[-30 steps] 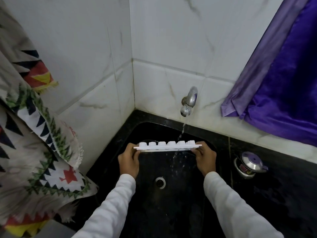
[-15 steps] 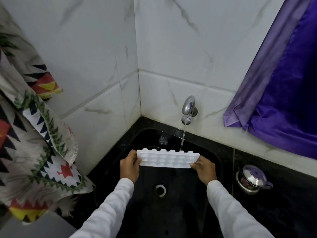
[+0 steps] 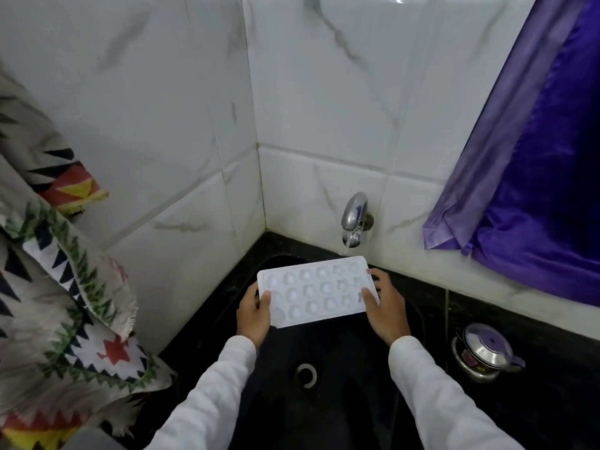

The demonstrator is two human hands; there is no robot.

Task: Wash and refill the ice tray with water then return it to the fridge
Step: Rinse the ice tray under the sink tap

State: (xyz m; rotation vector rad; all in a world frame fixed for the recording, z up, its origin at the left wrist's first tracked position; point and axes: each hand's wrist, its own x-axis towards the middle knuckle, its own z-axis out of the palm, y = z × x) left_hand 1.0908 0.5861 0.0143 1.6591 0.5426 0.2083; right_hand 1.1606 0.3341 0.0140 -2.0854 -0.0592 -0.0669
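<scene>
Both hands (image 3: pixel 255 315) (image 3: pixel 386 315) grip the ice tray (image 3: pixel 316 292) by its ends.

The one head-worn camera looks forward and down into the black sink (image 3: pixel 341 401) from close above. It faces the tiled corner (image 3: pixel 259 190), tap (image 3: pixel 354 216) right of centre.

- White ice tray (image 3: pixel 316 292) held face up over the black sink (image 3: pixel 341 401), cavities showing.
- Left hand (image 3: pixel 253 315) grips its left end, thumb on top; right hand (image 3: pixel 386 308) grips the right end likewise.
- Chrome tap (image 3: pixel 354 219) on the tiled wall runs a thin stream at the tray's far right corner.
- Steel lidded pot (image 3: pixel 485 352) stands on the counter, right.
- Purple curtain (image 3: pixel 535 177) hangs right; patterned cloth (image 3: pixel 58 287) left.
</scene>
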